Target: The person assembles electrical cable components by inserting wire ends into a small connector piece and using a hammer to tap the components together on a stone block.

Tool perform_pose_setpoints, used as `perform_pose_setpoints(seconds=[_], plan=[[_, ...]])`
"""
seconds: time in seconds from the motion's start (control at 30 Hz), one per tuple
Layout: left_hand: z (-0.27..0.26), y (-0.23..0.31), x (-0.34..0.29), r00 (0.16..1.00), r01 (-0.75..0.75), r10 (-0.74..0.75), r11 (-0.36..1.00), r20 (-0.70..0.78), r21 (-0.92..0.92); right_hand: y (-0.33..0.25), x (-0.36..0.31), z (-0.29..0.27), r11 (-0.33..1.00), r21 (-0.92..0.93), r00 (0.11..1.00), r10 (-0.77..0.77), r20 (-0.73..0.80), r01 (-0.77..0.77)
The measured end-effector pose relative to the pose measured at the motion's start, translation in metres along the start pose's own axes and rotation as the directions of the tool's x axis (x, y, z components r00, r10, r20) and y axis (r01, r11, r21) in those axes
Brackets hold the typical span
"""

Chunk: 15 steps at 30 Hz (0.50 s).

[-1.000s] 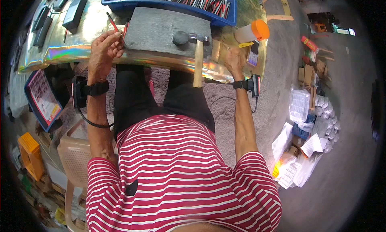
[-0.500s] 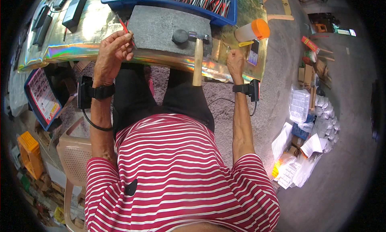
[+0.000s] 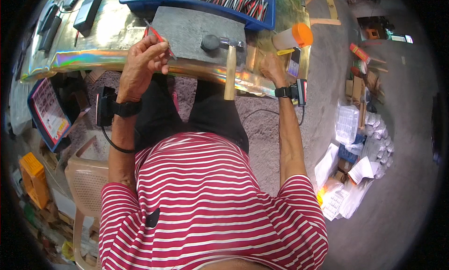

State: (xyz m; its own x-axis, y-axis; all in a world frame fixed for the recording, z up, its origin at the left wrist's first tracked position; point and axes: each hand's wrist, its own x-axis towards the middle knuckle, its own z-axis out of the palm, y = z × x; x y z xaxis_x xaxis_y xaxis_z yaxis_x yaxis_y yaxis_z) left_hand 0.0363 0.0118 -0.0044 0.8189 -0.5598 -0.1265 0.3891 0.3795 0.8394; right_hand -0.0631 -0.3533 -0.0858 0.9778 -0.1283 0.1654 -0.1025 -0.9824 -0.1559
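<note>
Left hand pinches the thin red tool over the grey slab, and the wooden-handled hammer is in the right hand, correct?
Not quite. In the head view the wooden-handled hammer lies on the grey stone slab, unheld; the right hand rests on the table edge. The left hand does pinch the thin red tool.

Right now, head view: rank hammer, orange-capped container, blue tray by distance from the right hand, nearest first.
From the right hand:
1. Orange-capped container, just beyond the hand, slightly to its right.
2. Hammer, wooden handle to the hand's left, head resting on the grey slab.
3. Blue tray, farthest, along the table's far edge.
</note>
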Motion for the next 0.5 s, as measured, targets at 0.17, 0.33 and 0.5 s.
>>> perform_pose_setpoints(seconds=[0.17,0.33,0.5], plan=[[0.010,-0.001,-0.005,0.999,0.046,-0.046,0.999,0.014,-0.006,-0.009,-0.007,-0.018,0.910,0.332,0.950,0.163,0.268,-0.250],[0.019,-0.002,-0.009,0.998,0.056,-0.054,0.998,0.044,-0.038,-0.036,-0.031,-0.019,0.589,0.716,0.880,0.468,0.077,-0.375],[0.033,-0.008,-0.003,0.992,0.086,-0.079,0.994,0.103,-0.072,-0.035,-0.041,-0.010,0.383,0.848,0.809,0.582,0.086,-0.366]])
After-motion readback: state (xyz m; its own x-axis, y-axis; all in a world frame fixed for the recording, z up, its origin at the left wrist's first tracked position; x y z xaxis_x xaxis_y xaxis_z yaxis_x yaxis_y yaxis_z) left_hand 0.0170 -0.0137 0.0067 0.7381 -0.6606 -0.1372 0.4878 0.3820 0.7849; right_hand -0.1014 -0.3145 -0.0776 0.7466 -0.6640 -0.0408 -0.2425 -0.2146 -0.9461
